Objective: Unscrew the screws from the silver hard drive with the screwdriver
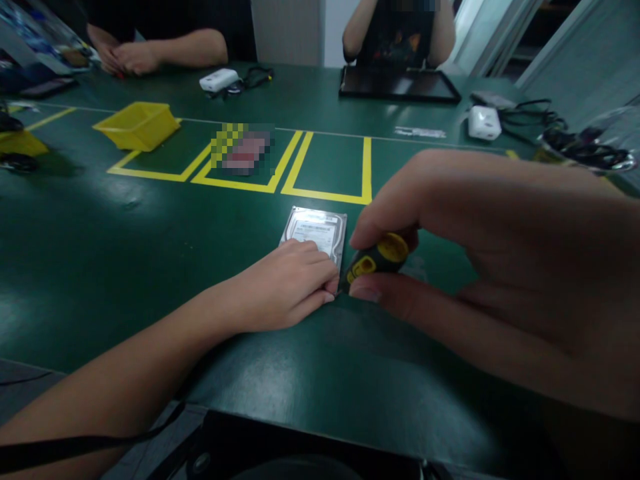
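Observation:
A silver hard disk drive point(320, 225) with a white label lies on the green table in front of me. My left hand point(295, 283) is closed over the drive's near part, its curled fingers and thumb at the near right corner. A screwdriver point(384, 255) with a black and yellow handle is pinched between the thumb and fingers of my right hand point(480, 233). It slants down to the left, toward that same corner. My left fingertips hide the exact spot where its tip ends.
Yellow tape marks boxes on the table point(240, 360). A yellow bin point(137, 127) stands at the left, beside a blurred-out item point(245, 152). Chargers point(484, 123) with cables and a dark flat panel point(400, 85) lie farther back. Two people sit opposite.

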A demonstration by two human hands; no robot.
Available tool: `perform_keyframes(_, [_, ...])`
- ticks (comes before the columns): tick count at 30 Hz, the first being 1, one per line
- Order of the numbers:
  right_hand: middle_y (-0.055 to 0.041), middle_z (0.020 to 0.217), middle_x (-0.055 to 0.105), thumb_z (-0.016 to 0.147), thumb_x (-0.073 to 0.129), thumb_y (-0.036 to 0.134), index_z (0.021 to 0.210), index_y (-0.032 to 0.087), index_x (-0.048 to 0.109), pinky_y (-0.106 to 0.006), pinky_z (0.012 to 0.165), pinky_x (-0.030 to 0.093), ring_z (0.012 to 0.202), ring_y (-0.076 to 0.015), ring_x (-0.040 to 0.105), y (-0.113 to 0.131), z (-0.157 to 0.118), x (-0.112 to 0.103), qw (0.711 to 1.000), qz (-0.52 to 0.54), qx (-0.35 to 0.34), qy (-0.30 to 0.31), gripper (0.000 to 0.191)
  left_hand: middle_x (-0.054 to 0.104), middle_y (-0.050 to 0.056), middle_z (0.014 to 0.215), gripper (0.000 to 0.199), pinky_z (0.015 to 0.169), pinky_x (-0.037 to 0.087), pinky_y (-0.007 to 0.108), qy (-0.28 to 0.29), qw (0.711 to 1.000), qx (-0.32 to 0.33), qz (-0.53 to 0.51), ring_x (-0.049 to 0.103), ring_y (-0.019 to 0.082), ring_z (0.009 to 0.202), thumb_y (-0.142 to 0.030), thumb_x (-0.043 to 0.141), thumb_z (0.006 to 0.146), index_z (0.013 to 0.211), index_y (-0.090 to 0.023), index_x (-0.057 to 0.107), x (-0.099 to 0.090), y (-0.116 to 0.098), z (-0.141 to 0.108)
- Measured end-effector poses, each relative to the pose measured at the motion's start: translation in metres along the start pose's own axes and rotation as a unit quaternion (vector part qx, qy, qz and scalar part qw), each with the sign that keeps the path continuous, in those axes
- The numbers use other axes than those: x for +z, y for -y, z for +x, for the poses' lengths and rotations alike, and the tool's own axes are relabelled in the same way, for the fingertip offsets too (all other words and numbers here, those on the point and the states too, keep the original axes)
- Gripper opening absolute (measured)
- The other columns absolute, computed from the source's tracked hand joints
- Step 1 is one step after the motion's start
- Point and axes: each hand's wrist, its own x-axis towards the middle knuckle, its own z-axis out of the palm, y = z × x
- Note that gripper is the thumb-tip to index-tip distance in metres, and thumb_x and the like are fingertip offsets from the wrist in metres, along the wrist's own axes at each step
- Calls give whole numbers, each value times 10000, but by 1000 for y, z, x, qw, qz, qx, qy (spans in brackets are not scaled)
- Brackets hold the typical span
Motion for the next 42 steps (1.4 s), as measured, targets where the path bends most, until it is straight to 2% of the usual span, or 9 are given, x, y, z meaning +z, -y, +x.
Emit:
perform_keyframes(8, [24, 875, 628, 901, 627, 316, 967, 254, 606, -297, 654, 433, 733, -123, 556, -4, -1, 1, 1000, 15, -7, -10, 93, 659, 44, 930, 127, 859, 463, 381, 3, 1000, -6, 17, 582, 218, 914, -248, 527, 932, 945, -178, 632, 1, -3, 0])
perform_keyframes(14, [8, 888, 649, 891, 613, 334, 962, 285, 590, -326, 667, 458, 761, -159, 591, -5, -1, 2, 998, 45, 40, 5, 89, 653, 51, 935, 151, 860, 471, 379, -6, 1000, -7, 20, 582, 216, 920, -264, 516, 938, 951, -174, 636, 3, -4, 0])
perform_keyframes(25, [23, 894, 623, 889, 620, 299, 978, 276, 590, -315, 693, 452, 792, -137, 578, -2, -2, 5, 996, 60, 65, 0, 97, 650, 51, 911, 107, 940, 450, 433, -7, 1000, -12, 12, 578, 234, 930, -240, 541, 917, 937, -187, 631, 3, -5, 1])
perform_keyframes(30, [30, 882, 612, 887, 621, 281, 979, 269, 584, -312, 702, 452, 779, -129, 570, -3, 0, 5, 997, 67, 38, 5, 99, 651, 50, 914, 121, 919, 456, 421, -8, 1000, -9, 14, 577, 222, 898, -255, 534, 921, 934, -186, 633, 3, -5, 0])
perform_keyframes(37, [31, 902, 593, 923, 583, 288, 988, 252, 560, -301, 710, 442, 793, -121, 551, -4, 0, 9, 998, 46, 38, 11, 78, 647, 40, 865, 149, 843, 460, 377, -18, 1000, 7, 25, 569, 207, 848, -267, 506, 939, 942, -184, 630, 5, -4, -1])
perform_keyframes(42, [26, 892, 557, 940, 565, 288, 982, 216, 536, -303, 710, 402, 782, -112, 504, -6, -2, 10, 999, 44, 28, 15, 89, 646, 52, 902, 170, 842, 457, 373, -16, 999, 6, 42, 567, 210, 864, -286, 501, 949, 982, -178, 629, 8, -3, -1])
